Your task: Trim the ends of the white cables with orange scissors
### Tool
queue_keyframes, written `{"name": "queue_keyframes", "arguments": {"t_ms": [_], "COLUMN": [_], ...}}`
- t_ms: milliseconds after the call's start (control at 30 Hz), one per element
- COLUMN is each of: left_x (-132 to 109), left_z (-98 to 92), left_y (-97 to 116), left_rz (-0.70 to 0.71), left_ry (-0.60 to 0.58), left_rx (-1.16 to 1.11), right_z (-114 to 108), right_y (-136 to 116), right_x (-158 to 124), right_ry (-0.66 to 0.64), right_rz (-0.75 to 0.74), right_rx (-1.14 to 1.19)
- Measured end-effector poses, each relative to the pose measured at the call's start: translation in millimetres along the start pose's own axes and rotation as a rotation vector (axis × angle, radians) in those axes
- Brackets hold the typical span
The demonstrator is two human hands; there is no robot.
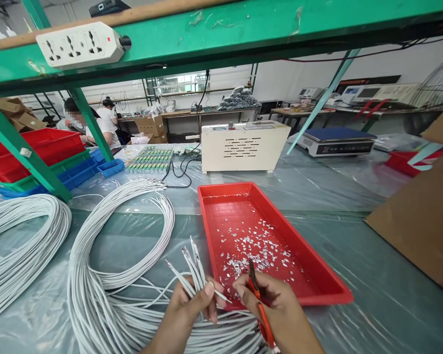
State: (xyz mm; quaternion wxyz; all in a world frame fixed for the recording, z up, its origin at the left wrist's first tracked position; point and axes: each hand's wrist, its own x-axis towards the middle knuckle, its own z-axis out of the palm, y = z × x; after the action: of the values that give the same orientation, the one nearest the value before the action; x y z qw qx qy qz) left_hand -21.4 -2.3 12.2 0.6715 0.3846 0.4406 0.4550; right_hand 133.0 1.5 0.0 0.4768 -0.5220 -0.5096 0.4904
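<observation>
Several white cables (194,268) fan out from my left hand (197,305), which is closed around them near their stripped ends. One cable end points right, toward my other hand. My right hand (271,300) grips a tool with orange-red handles (264,322) and a dark tip, perhaps pliers or cutters; its jaws are partly hidden by my fingers. Just beyond both hands lies a red tray (214,246) with many small silvery scraps (256,250) scattered in it. A large coil of white cable (84,255) rests on the left, its strands running beneath my hands.
Another cable coil (55,231) lies at far left. Behind the tray stand a beige machine (243,147) and a weighing scale (335,140). Cardboard (420,221) juts in from the right. A green beam with a power strip (81,45) crosses overhead. Two people sit in the left background.
</observation>
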Motion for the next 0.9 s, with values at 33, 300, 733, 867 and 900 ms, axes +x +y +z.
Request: {"name": "queue_keyframes", "arguments": {"t_ms": [33,300,733,867,900], "left_x": [0,3,-9,-7,-7], "left_z": [0.5,2.5,6.2,10.0,10.2], "left_y": [1,0,-4,-10,-14], "left_rz": [0.001,0.020,0.403,0.362,0.353], "left_ry": [0.009,0.037,0.222,0.251,0.257], "left_rx": [-0.007,-0.015,0.368,0.431,0.420], "right_z": [0,5,-4,-5,-6], "right_y": [-1,-1,-11,-13,-12], "right_x": [-2,-8,-8,-10,-9], "right_ry": [0.024,-0.061,0.064,-0.026,-0.078], "right_rz": [-0.011,-0.263,-0.236,-0.114,-0.055], "right_rx": [0.002,-0.192,-0.231,-0.060,0.018]}}
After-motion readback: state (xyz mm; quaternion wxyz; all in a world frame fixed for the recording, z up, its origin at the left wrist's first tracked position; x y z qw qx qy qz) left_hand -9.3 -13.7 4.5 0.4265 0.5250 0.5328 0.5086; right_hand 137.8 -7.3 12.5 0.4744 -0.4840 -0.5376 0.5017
